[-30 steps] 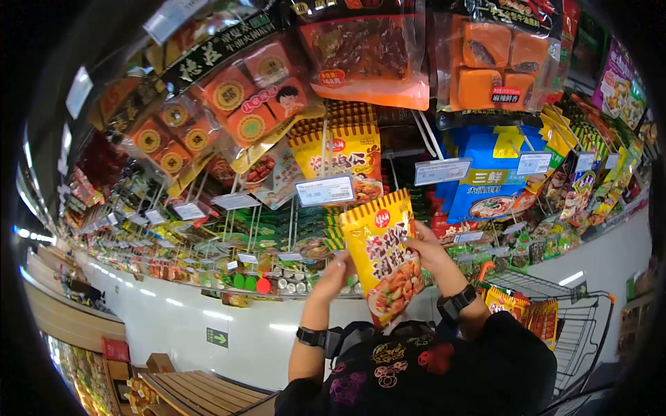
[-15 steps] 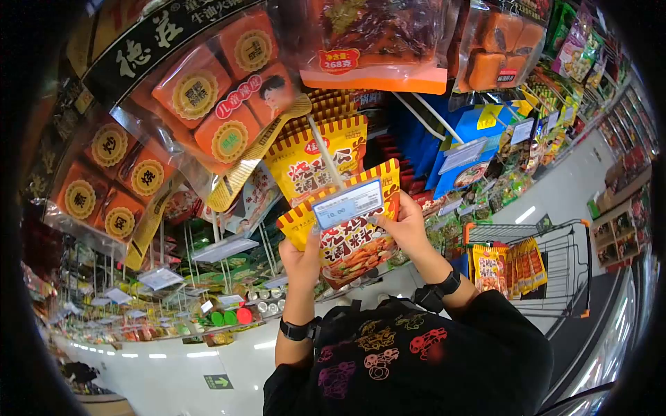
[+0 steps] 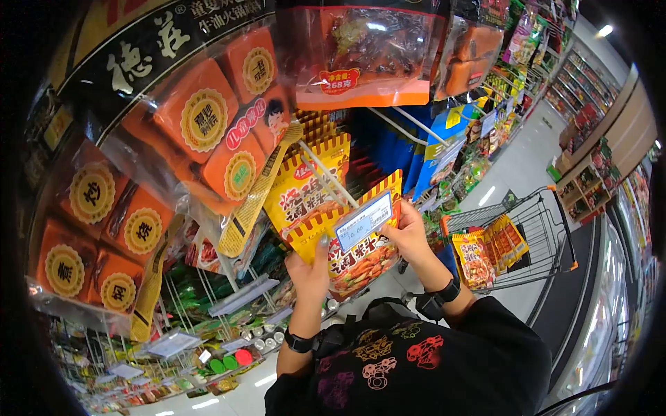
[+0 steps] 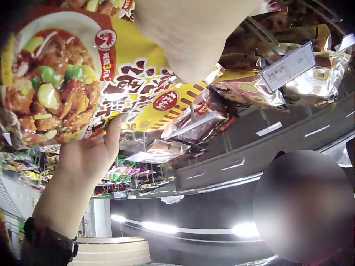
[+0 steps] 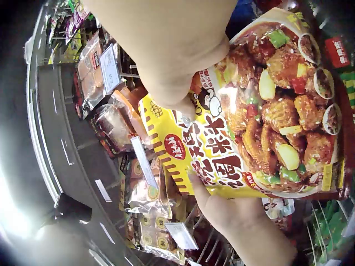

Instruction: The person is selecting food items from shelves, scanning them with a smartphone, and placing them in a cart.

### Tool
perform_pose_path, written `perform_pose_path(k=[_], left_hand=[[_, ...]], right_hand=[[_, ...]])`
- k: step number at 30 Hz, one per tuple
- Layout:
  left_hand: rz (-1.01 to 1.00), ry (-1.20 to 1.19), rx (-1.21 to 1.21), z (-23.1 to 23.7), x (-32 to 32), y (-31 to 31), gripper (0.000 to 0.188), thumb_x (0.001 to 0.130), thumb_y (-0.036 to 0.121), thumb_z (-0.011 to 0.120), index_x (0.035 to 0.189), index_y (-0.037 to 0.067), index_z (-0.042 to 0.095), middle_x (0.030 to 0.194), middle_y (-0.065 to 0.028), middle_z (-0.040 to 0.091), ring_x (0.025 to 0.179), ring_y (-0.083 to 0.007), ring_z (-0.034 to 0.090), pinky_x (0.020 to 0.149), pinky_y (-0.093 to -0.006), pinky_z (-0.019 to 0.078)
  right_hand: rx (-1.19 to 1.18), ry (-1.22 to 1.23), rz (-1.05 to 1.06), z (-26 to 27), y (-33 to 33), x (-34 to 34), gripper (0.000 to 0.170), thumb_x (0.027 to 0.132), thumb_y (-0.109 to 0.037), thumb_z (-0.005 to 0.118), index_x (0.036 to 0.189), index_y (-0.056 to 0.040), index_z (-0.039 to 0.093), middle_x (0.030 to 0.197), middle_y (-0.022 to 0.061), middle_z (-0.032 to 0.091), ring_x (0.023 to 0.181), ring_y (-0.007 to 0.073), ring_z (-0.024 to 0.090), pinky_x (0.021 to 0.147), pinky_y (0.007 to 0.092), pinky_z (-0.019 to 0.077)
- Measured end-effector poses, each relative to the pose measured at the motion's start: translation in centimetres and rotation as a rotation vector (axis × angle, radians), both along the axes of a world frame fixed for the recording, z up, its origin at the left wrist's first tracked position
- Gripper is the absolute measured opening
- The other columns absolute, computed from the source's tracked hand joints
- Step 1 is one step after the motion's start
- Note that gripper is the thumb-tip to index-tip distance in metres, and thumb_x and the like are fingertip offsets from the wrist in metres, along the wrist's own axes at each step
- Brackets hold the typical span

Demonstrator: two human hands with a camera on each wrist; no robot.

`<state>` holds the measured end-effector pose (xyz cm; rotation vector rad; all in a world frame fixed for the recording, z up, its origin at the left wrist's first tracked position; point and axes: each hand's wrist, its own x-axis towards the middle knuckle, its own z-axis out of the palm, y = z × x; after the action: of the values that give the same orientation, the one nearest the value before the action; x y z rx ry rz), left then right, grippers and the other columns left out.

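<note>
Both hands hold a yellow seasoning packet (image 3: 361, 274) with a picture of chicken pieces on its front. The left hand (image 3: 309, 274) pinches its left edge, thumb on the front. On the right edge, the right hand (image 3: 409, 239) grips with its thumb near the price tag (image 3: 364, 222), which covers part of the packet in the head view. Similar yellow packets (image 3: 305, 191) hang on the hook just behind. In the left wrist view the packet's front (image 4: 61, 83) shows large, and the right wrist view shows its top striped edge (image 5: 166, 144) by the rack.
Large clear packs of orange blocks (image 3: 208, 132) hang at the upper left, and another pack (image 3: 374, 55) hangs above the hands. Blue packets (image 3: 433, 152) are to the right. A shopping cart (image 3: 548, 243) holding yellow packets (image 3: 479, 256) stands at the right.
The held packet has moved from beneath the price tag to behind it, at the hook. The left hand has come onto its left edge. The head view has turned and come nearer the rack.
</note>
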<state>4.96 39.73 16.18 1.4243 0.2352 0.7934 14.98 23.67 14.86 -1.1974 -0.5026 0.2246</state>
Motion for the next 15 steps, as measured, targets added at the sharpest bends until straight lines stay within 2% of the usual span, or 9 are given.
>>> perform_pose_path(k=[8,11,15], left_hand=[[0.056,0.017,0.134,-1.1,0.4,0.8,0.020,0.080,0.010,0.058,0.095,-0.004,0.058,0.087,-0.0103,0.064,0.076,-0.0137,0.060,0.071,-0.0279,0.0449],[0.040,0.023,0.044,-1.5,0.5,0.8,0.020,0.080,0.010,0.058,0.094,-0.004,0.058,0.086,-0.0102,0.064,0.075,-0.0143,0.060,0.071,-0.0282,0.0451],[0.065,0.027,0.060,-2.1,1.1,1.4,0.019,0.080,0.010,0.057,0.093,-0.003,0.059,0.086,-0.0106,0.064,0.075,-0.0146,0.060,0.070,-0.0286,0.0454]], right_hand=[[-0.048,-0.001,-0.020,-0.6,0.5,0.2,0.042,0.072,0.003,0.064,0.110,0.0003,0.047,0.102,0.0043,0.056,0.092,0.0107,0.054,0.081,0.0257,0.0442],[-0.066,0.011,-0.039,-0.3,0.8,0.2,0.041,0.072,0.004,0.063,0.109,-0.0004,0.047,0.101,0.0032,0.056,0.092,0.0106,0.054,0.081,0.0257,0.0441],[-0.090,-0.028,-0.028,0.0,1.3,0.8,0.038,0.071,0.004,0.063,0.107,-0.0006,0.049,0.100,0.0029,0.056,0.092,0.0103,0.054,0.081,0.0253,0.0439]])
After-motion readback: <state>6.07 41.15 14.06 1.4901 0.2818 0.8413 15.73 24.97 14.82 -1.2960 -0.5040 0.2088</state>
